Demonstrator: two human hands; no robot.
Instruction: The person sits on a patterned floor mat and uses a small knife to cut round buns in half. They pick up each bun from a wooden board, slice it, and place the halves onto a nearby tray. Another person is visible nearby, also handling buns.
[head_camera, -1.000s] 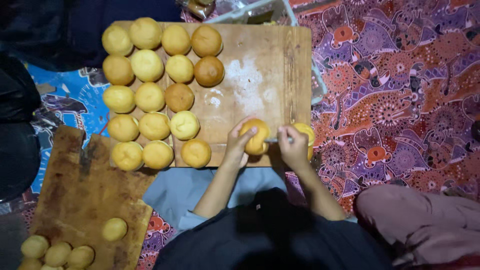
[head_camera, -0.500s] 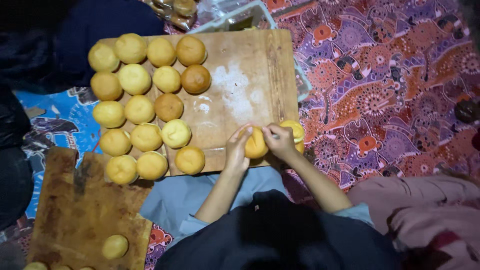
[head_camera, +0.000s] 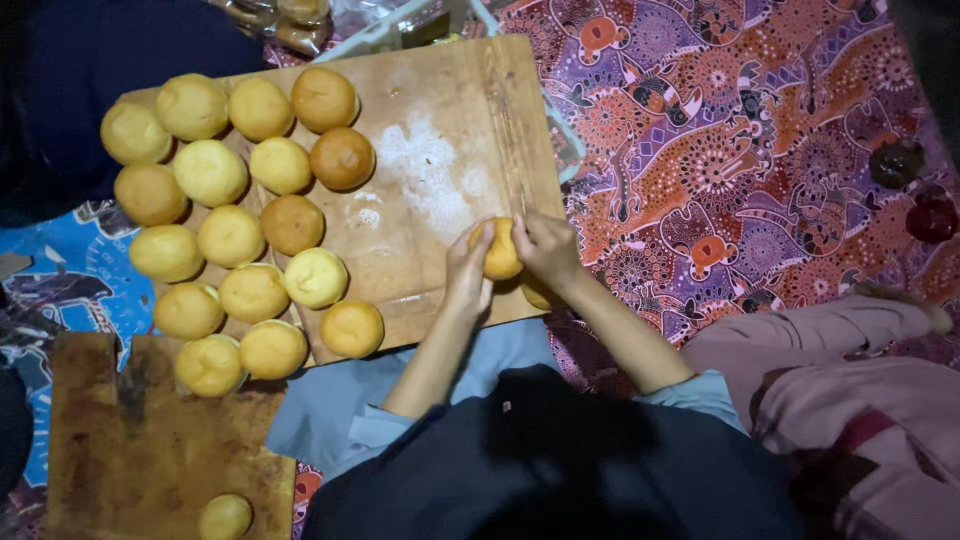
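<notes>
Left of the large wooden board (head_camera: 440, 150) and lower down lies a darker, stained board (head_camera: 150, 440) with a single pale bun (head_camera: 226, 517) at its near edge. Over the large board's left half, rows of round buns (head_camera: 232, 236) sit close together, pale yellow for the most part, with a few browner ones (head_camera: 342, 159) toward the board's middle; its bare right half shows a dusting of white flour (head_camera: 425, 170). At the board's near right corner, the left hand (head_camera: 467, 275) and right hand (head_camera: 545, 250) meet around one golden bun (head_camera: 499, 251), the fingers of both curled closely on it from either side. Beyond the board's far edge rests a clear plastic packet (head_camera: 275, 20) of brown pieces, partly cut off by the frame. Right of the board spreads a purple and orange patterned cloth (head_camera: 740, 130).
</notes>
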